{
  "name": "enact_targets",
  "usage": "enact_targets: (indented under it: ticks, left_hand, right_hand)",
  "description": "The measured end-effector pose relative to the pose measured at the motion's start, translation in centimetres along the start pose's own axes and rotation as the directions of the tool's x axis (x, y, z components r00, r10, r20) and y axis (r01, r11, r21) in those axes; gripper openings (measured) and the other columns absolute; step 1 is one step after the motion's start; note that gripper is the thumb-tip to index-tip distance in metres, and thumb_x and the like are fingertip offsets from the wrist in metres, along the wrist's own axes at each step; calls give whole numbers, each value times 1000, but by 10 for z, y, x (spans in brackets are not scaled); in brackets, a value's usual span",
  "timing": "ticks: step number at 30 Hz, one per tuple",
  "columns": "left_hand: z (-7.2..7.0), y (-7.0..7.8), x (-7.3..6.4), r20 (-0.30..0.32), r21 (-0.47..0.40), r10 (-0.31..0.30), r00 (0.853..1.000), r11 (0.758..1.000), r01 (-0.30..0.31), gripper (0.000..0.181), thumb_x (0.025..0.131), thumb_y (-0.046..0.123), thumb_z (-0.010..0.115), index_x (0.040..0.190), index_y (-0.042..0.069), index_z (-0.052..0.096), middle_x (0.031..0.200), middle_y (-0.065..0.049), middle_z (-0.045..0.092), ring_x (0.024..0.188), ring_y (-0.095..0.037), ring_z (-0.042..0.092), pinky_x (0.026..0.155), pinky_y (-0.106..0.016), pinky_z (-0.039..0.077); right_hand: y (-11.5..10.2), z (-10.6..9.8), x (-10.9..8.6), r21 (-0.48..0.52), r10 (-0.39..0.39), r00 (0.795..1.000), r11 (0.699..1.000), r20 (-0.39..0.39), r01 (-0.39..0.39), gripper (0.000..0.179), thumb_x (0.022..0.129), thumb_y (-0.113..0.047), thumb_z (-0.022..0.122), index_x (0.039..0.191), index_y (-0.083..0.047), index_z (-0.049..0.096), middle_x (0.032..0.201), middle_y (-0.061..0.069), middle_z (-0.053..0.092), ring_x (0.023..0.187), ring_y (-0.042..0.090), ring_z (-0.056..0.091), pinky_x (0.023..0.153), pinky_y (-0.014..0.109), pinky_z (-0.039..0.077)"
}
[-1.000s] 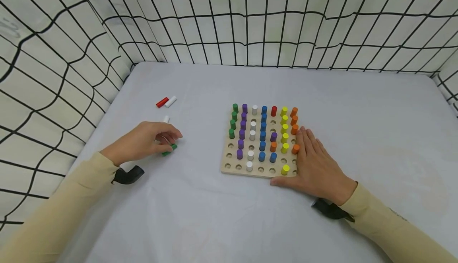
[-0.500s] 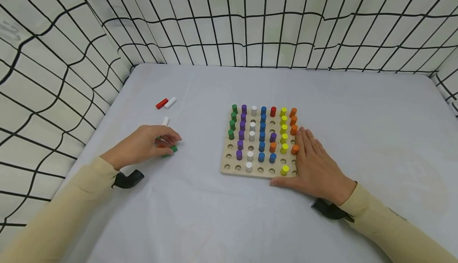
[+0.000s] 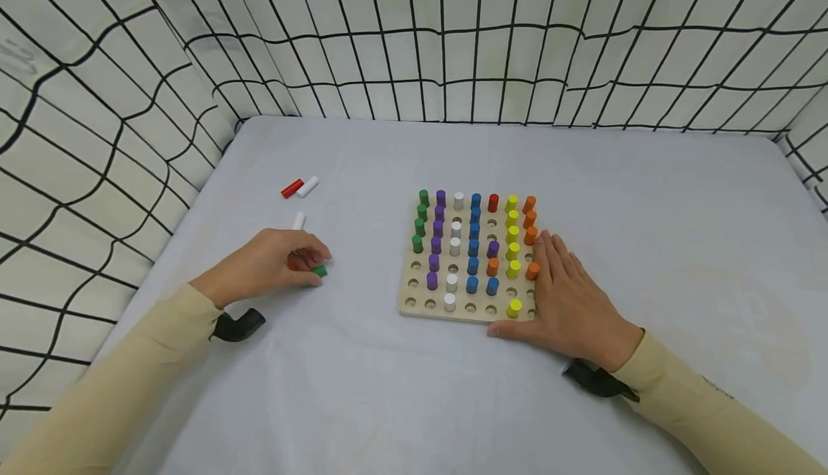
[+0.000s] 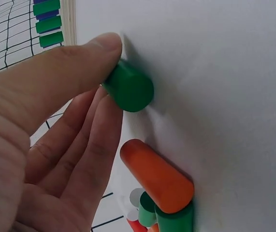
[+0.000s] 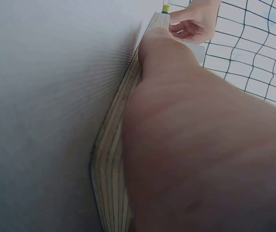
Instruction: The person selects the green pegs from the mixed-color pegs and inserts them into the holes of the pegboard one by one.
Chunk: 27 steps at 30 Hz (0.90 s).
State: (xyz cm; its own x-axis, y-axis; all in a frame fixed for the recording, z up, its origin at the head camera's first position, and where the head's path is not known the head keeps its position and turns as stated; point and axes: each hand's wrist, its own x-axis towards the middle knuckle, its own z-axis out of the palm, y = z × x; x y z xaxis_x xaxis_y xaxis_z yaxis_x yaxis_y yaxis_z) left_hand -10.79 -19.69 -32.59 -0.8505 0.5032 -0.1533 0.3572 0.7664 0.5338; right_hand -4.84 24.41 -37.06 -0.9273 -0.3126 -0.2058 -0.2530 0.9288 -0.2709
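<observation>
My left hand is low over the cloth, left of the pegboard, pinching a green peg between thumb and fingers. An orange peg lies just beneath that hand, with more green pegs beside it, mostly hidden in the head view. The wooden pegboard holds columns of green, purple, white, blue, yellow and orange pegs, plus a column of mixed colours. Along the board's right edge rests my right hand, fingers extended and thumb at the front corner. The board's layered edge shows beside it in the right wrist view.
Beyond my left hand lie a red peg and a white peg side by side, with another white peg nearer. White cloth covers the table. A black wire grid runs along the back and sides.
My left hand's fingers have closed in on the green peg, and the hand has shifted slightly right and nearer me. The right hand and the board stay in place.
</observation>
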Motion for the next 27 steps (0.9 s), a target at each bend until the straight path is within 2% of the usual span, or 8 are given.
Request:
enact_targets:
  ticks: [6, 15, 23, 27]
  left_hand:
    - [3, 2, 5, 11, 44, 7, 1000, 999, -7, 28, 82, 20, 89, 107, 19, 75, 93, 9, 74, 85, -6, 67, 80, -21, 60]
    - [7, 3, 10, -2, 49, 33, 999, 998, -33, 23, 84, 22, 87, 104, 21, 75, 92, 11, 73, 83, -3, 65, 79, -21, 59]
    - [1, 9, 7, 30, 72, 9, 1000, 997, -11, 25, 83, 23, 88, 105, 21, 75, 94, 10, 74, 85, -5, 66, 79, -22, 60]
    - [-1, 8, 5, 47, 81, 15, 999, 997, -19, 27, 83, 20, 88, 106, 20, 75, 95, 9, 74, 86, -6, 66, 79, -23, 60]
  right_hand:
    - [0, 1, 0, -3, 1, 1000, 1000, 3, -1, 149, 72, -99, 51, 161, 9, 1, 172, 30, 2, 160, 51, 9, 130, 66, 18]
    - [1, -1, 0, 3, 0, 1000, 1000, 6, 0, 148, 73, -96, 55, 161, 9, 1, 172, 30, 1, 160, 51, 8, 130, 65, 17]
    - [0, -2, 0, 10, 5, 1000, 1000, 8, -5, 148, 73, -94, 57, 162, 9, 0, 172, 29, 0, 161, 50, 6, 131, 64, 16]
    - [0, -1, -1, 7, 4, 1000, 1000, 5, -4, 148, 73, -95, 56, 161, 9, 1, 172, 29, 1, 161, 50, 7, 131, 64, 17]
